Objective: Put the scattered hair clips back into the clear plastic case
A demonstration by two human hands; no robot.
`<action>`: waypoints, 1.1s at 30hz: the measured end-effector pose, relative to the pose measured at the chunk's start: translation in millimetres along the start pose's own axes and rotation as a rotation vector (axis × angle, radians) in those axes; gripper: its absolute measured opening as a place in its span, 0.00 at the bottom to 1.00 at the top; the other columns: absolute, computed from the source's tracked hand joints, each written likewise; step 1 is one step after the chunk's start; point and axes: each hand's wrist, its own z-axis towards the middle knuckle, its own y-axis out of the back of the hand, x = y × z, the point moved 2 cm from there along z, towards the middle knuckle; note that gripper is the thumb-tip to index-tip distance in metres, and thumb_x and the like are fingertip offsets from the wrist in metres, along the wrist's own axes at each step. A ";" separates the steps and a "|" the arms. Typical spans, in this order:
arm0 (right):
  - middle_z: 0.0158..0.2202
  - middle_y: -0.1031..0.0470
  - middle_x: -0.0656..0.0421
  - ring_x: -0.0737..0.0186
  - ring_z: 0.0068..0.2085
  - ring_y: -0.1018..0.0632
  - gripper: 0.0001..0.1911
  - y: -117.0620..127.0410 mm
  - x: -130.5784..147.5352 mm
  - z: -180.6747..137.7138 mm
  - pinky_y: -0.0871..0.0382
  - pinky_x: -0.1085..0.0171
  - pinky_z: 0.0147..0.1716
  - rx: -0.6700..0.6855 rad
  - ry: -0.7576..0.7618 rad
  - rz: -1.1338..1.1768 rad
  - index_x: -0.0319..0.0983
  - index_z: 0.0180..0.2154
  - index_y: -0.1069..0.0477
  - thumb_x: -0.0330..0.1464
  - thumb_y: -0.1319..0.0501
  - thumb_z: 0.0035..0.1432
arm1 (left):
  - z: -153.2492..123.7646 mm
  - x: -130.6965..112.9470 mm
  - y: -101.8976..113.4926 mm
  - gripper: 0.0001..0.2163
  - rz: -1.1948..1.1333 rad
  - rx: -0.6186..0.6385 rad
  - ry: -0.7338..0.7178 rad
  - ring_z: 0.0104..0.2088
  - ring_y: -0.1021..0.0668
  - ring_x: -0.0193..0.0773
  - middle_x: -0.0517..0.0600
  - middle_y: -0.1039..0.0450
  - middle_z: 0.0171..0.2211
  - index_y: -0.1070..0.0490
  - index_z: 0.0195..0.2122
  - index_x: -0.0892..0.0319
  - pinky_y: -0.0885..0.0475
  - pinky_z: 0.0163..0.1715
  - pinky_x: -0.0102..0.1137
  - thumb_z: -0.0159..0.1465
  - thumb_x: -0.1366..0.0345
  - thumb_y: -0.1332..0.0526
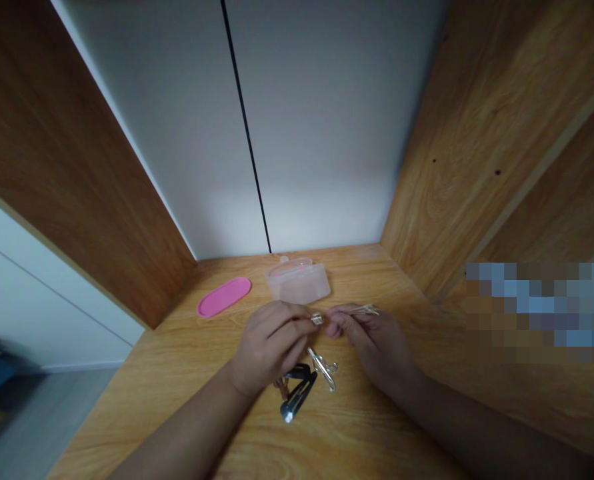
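Note:
My left hand (275, 339) is closed, with a small gold-coloured piece (317, 319) showing at its fingertips; its exact kind is hard to make out. Just to the right, the pinched fingers of my right hand (379, 347) hold a thin gold-coloured hair clip (368, 309) that sticks out over the knuckles. The fingertips of both hands nearly meet. Below them on the wooden table lie a shiny metal hair clip (323, 369) and a black snap hair clip (298, 398). Another dark clip and a brown piece (281, 385) are partly hidden by my left hand.
A clear plastic box (299, 283) stands open behind my hands, near the white back wall (327, 133). To its left lies a pink oval tray or lid (224, 297). Wooden panels (477, 133) rise on both sides of the tabletop (277, 453).

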 end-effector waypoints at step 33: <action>0.27 0.28 0.60 0.60 0.32 0.25 0.22 -2.7 7.9 0.9 0.34 0.63 0.34 0.205 0.109 -0.045 0.40 0.26 0.32 0.41 0.48 0.72 | -4.5 1.2 -3.8 0.17 0.030 -0.026 -0.016 0.36 0.16 0.40 0.56 0.16 0.41 0.26 0.51 0.60 0.21 0.35 0.34 0.61 0.71 0.31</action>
